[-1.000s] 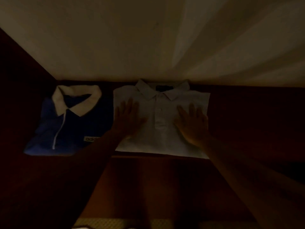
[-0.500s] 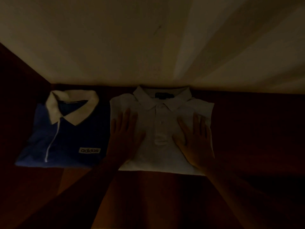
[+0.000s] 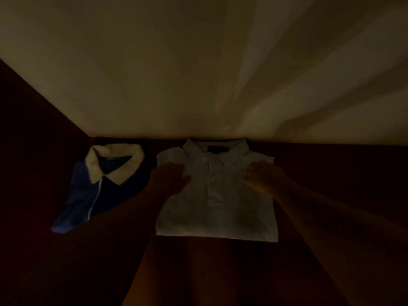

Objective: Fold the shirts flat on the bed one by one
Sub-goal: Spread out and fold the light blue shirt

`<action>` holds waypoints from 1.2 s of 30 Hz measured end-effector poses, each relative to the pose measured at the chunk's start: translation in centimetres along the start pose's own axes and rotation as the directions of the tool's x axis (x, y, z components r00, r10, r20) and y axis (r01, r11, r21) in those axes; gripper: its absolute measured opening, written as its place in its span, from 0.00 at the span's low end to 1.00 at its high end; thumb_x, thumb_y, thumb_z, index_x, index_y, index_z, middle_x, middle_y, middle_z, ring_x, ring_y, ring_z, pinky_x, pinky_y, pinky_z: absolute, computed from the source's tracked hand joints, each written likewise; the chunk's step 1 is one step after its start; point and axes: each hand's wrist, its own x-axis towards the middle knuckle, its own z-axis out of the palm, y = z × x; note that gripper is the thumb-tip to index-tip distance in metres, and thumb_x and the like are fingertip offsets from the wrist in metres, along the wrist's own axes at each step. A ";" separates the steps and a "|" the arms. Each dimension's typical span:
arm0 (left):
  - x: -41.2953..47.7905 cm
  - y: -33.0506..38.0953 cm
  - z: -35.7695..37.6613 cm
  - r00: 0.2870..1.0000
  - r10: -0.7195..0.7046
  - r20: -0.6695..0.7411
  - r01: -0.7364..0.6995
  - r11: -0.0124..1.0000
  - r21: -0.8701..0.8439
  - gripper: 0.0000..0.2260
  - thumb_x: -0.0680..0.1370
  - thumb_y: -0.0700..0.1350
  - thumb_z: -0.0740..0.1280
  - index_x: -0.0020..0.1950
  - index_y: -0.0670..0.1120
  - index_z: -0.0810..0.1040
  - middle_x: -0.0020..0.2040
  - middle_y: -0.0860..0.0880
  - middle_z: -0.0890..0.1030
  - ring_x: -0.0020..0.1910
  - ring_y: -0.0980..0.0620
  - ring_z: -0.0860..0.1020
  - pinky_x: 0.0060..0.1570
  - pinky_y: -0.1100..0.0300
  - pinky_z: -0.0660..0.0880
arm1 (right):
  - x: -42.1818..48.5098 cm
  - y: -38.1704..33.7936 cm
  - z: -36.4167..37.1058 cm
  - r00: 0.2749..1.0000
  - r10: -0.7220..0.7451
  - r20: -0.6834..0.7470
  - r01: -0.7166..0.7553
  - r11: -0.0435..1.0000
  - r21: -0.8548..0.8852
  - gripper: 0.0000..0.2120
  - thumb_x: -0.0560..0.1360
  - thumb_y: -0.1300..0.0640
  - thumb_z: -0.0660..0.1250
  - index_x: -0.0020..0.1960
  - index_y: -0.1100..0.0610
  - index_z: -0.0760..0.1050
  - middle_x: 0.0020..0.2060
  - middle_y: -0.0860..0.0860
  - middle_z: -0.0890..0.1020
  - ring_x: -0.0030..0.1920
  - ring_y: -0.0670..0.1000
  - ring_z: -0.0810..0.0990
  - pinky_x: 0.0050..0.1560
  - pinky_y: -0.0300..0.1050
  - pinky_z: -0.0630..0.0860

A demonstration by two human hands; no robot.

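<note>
On the bed (image 3: 331,195), white polo (image 3: 216,217) lies folded, seemingly smooth.

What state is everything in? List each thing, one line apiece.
white polo shirt: folded, collar up, flat on the bed.
blue polo shirt: folded, collar up, beside the white one.
left hand: on the white shirt's shoulder nearer the blue one; blurred, fingers unclear.
right hand: on its other shoulder; blurred, fingers unclear.
bed: dark red cover, both shirts lying on it.

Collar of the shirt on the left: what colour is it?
Off-white collar on a blue shirt; the head view shows it, though dimly.
</note>
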 end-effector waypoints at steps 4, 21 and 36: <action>-3.0 1.8 -9.5 0.968 -0.013 -0.251 0.058 0.983 0.173 0.20 0.84 0.56 0.58 0.64 0.43 0.76 0.63 0.43 0.78 0.59 0.45 0.77 0.56 0.54 0.72 | -3.0 -2.7 -10.4 0.991 -0.015 -0.135 0.003 0.996 -0.085 0.18 0.80 0.46 0.60 0.62 0.58 0.76 0.58 0.57 0.78 0.57 0.59 0.78 0.49 0.48 0.72; -34.5 -1.9 -23.9 0.810 -0.453 -0.373 0.461 0.884 -0.075 0.23 0.84 0.57 0.56 0.75 0.45 0.67 0.75 0.42 0.67 0.74 0.41 0.65 0.72 0.48 0.63 | -26.2 -19.9 -27.7 0.803 -0.533 -0.264 0.420 0.822 -0.384 0.16 0.81 0.48 0.58 0.55 0.60 0.76 0.49 0.55 0.79 0.44 0.55 0.76 0.43 0.45 0.69; -67.0 -7.2 -3.2 0.371 -0.913 -0.170 0.762 0.403 -0.506 0.18 0.81 0.58 0.59 0.60 0.48 0.79 0.59 0.45 0.79 0.57 0.41 0.78 0.49 0.51 0.74 | -47.5 -37.0 -12.5 0.370 -0.924 0.091 0.820 0.279 -0.500 0.20 0.81 0.43 0.60 0.35 0.54 0.67 0.32 0.50 0.73 0.32 0.48 0.72 0.34 0.43 0.66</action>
